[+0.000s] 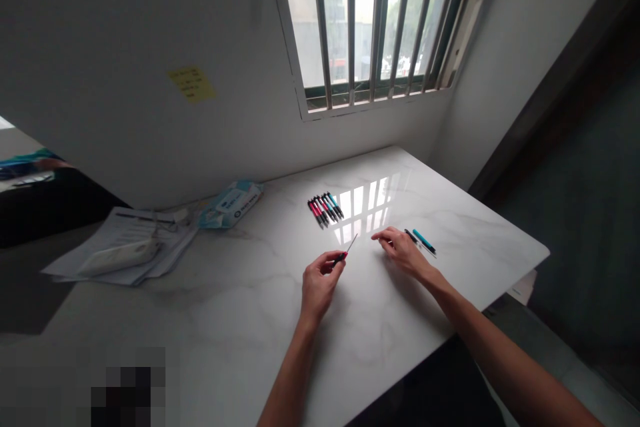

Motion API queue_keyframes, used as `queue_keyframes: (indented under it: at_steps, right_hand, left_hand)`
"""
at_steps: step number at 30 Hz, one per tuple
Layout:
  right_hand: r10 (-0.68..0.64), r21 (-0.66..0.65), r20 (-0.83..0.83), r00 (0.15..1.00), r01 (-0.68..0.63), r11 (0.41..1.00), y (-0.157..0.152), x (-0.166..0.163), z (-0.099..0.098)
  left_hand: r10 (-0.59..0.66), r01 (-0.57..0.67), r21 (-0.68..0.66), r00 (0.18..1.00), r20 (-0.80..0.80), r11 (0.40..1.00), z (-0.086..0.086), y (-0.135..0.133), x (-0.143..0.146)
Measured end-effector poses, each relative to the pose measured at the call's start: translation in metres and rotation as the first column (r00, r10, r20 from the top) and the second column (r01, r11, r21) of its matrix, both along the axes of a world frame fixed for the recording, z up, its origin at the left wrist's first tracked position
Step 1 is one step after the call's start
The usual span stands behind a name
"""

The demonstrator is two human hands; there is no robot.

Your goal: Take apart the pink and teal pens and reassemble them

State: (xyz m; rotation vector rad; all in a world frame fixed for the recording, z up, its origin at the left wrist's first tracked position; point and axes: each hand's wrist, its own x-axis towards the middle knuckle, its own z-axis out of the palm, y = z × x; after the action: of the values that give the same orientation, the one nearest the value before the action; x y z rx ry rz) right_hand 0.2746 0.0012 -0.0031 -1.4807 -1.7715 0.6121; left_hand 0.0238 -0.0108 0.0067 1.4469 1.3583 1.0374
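Observation:
My left hand (320, 283) is closed in a pinch around a red-and-black pen barrel (340, 258). A thin refill (353, 243) sticks out of its upper end, towards the window. A short way to the right, my right hand (397, 250) hovers over the table with its fingers partly stretched out to the left, and no object shows in it. Just beyond that hand lie a teal pen barrel (423, 237), a black pen part (411, 235) and small thin parts, partly hidden by the hand. Several red, white and teal pens (325, 209) lie side by side in a row.
The white marbled table (240, 327) stands against the wall under a barred window (375, 27). On the left are a blue-and-white wipes packet (233, 205), a stack of papers (120, 247) and a white device (120, 257) on it. A yellow note (193, 84) sticks to the wall.

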Motion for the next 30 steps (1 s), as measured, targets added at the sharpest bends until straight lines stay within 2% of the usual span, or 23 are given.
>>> queue_keyframes:
  at_steps: [4, 7, 10, 12, 17, 25, 30]
  right_hand:
    - [-0.023, -0.105, -0.293, 0.956, -0.008, 0.994, 0.005, -0.006, 0.006]
    - [-0.046, -0.157, -0.554, 0.831, -0.051, 0.986, 0.009, -0.013, 0.010]
    - [-0.089, -0.153, -0.692, 0.716, -0.026, 0.988, 0.010, -0.019, 0.016]
    - [-0.083, -0.119, -0.711, 0.698, -0.002, 0.993, 0.010, -0.022, 0.018]
    - [-0.015, -0.031, -0.673, 0.740, -0.008, 0.999, 0.011, -0.026, 0.022]
    - [0.019, -0.063, -0.643, 0.766, -0.078, 0.995, 0.006, -0.031, 0.023]
    - [-0.031, -0.052, -0.646, 0.763, -0.003, 0.999, 0.004, -0.029, 0.021]
  left_hand:
    - [-0.014, 0.014, -0.006, 1.000, 0.007, 1.000, 0.001, -0.001, 0.001]
    - [-0.028, 0.028, -0.001, 1.000, -0.006, 1.000, 0.001, -0.001, 0.003]
    - [-0.041, 0.042, 0.023, 0.999, -0.024, 0.999, 0.000, -0.001, 0.003]
    - [-0.046, 0.046, 0.029, 0.999, -0.030, 0.999, 0.000, -0.001, 0.003]
    - [-0.049, 0.050, 0.031, 0.998, -0.033, 0.998, 0.000, -0.002, 0.004]
    - [-0.066, 0.067, 0.036, 0.997, -0.035, 0.997, 0.001, -0.003, 0.005]
    - [-0.074, 0.075, 0.040, 0.997, -0.031, 0.996, -0.001, -0.003, 0.005]
